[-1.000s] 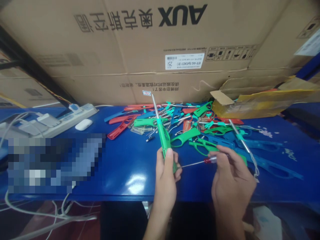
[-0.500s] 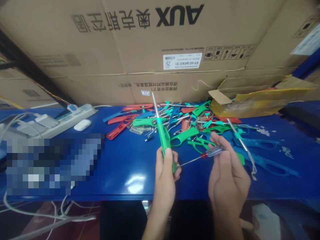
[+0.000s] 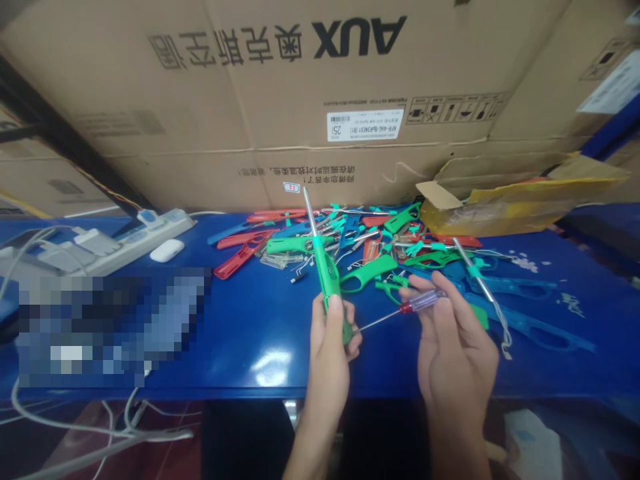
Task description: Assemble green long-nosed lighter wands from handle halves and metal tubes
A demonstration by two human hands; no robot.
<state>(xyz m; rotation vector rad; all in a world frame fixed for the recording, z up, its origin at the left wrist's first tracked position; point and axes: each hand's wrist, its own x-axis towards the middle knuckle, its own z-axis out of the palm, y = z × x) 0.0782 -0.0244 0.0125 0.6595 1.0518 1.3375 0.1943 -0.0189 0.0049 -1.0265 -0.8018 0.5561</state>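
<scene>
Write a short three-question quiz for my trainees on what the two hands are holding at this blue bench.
1. True or false: the left hand grips a green tool whose metal rod points up, away from the person.
2. What does the right hand hold? A: a screwdriver; B: a cardboard box; C: nothing.
3. Fill in: the screwdriver's tip points toward the ___ hand.
Key: 1 true; 2 A; 3 left.
</scene>
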